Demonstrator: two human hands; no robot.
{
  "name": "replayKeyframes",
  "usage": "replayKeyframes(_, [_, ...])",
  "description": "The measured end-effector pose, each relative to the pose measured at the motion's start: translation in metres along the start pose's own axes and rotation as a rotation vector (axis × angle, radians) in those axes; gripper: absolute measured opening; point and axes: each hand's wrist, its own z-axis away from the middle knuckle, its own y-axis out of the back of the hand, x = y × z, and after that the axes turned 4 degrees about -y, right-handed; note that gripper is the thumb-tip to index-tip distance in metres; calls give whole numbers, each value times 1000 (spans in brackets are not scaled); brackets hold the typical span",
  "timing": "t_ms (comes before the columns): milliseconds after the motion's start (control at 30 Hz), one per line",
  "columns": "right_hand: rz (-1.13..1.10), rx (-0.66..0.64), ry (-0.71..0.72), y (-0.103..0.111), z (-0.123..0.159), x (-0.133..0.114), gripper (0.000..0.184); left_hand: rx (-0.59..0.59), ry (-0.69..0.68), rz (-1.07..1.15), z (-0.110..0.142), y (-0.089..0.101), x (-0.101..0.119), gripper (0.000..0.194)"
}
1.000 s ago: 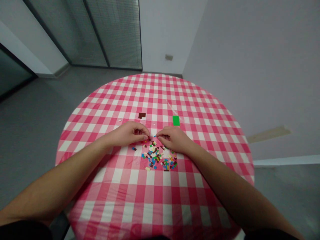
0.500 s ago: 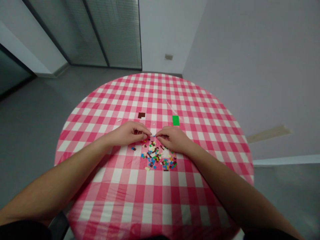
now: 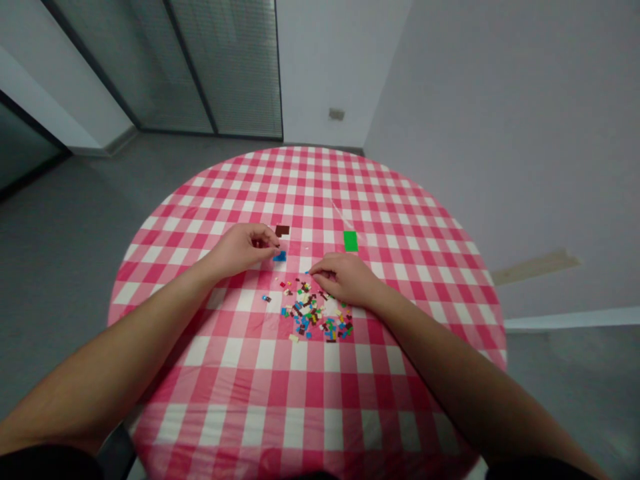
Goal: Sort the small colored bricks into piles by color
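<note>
My left hand [image 3: 246, 249] is over the table left of centre, thumb and fingertips pinched; whatever is between them is too small to make out. Right beside its thumb tip lies a blue brick piece [image 3: 281, 256], and a dark brown plate [image 3: 283, 230] lies just beyond the fingers. My right hand [image 3: 345, 277] rests at the far right side of a pile of small toy bricks [image 3: 310, 310], its thumb and forefinger closed on a tiny blue brick [image 3: 307, 272]. The pile mixes blue, brown, cream, green and yellow bricks.
A bright green plate [image 3: 351, 241] lies beyond my right hand. One small blue and dark piece [image 3: 267, 299] sits left of the pile. A red-and-white checked cloth [image 3: 320, 380] covers the round table. Walls and a glass partition [image 3: 230, 67] stand behind.
My left hand has moved away from my right hand, to the left and farther across the table, uncovering the blue brick piece. My right hand stays nearly still, holding the tiny blue brick.
</note>
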Motion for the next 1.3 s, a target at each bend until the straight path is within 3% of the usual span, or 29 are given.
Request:
replayKeyframes(67, [-1,1,2,0,0,0,19,113,29,-65,-3,2,-6,23])
replayKeyframes(133, [2,3,-3,0,0,0,20,147,54,-113,-6,2,-11,24])
replayKeyframes(667, [2,11,1,0,-1,-1,19,94,89,-222,-11,1,-20,15])
replayKeyframes(1000, [9,7,-4,1,-1,-1,20,0,-156,-389,-12,4,-18,32])
replayKeyframes(1300, [12,15,-2,0,-1,-1,20,-20,-181,-408,-14,2,-29,31])
